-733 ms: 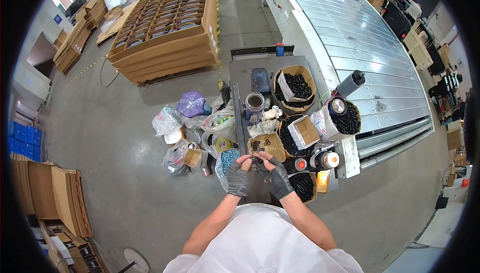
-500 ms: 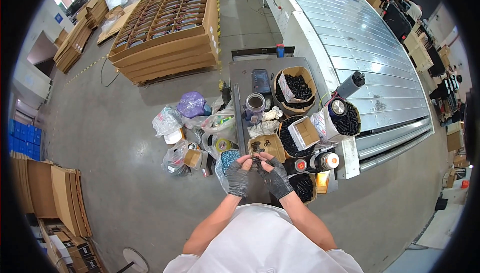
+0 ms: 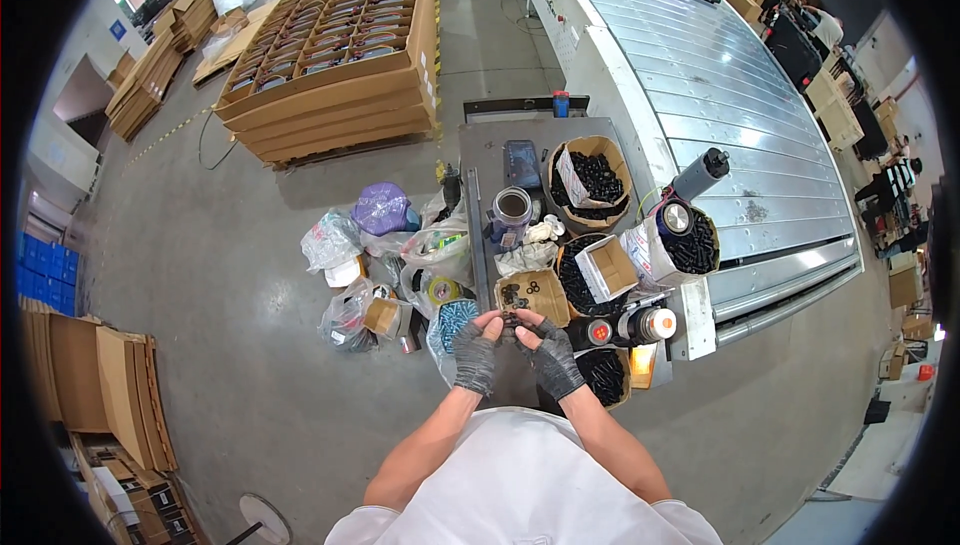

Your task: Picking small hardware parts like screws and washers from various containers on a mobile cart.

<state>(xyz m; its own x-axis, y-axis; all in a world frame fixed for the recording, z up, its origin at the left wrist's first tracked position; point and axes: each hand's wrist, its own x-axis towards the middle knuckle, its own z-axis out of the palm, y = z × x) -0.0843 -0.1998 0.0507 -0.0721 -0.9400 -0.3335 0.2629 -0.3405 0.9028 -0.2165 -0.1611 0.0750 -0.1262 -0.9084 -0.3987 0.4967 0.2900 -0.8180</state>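
Observation:
My left hand point(image 3: 475, 357) and my right hand point(image 3: 554, 357), both in grey fingerless gloves, meet at the near edge of a shallow cardboard box point(image 3: 549, 308). Their fingertips pinch a small dark part point(image 3: 511, 320) between them; its exact kind is too small to make out. Inside that box lie several small black rings point(image 3: 533, 287) and other dark pieces. Beside my left hand is a plastic bag of blue screw-like pieces point(image 3: 457, 323). Close to my right hand stands a container of black parts point(image 3: 602, 375).
A grey metal table point(image 3: 485, 153) carries an open metal cup point(image 3: 512, 207), a dark phone-like device point(image 3: 521, 163) and cartons of black parts point(image 3: 597, 177). Two bottles point(image 3: 655, 323) stand right. Plastic bags point(image 3: 333, 240) hang left. A slatted metal conveyor point(image 3: 735, 95) runs along the right.
My hands stay nearly in place, with the fingertips slightly shifted around the small dark part. The view has moved a little.

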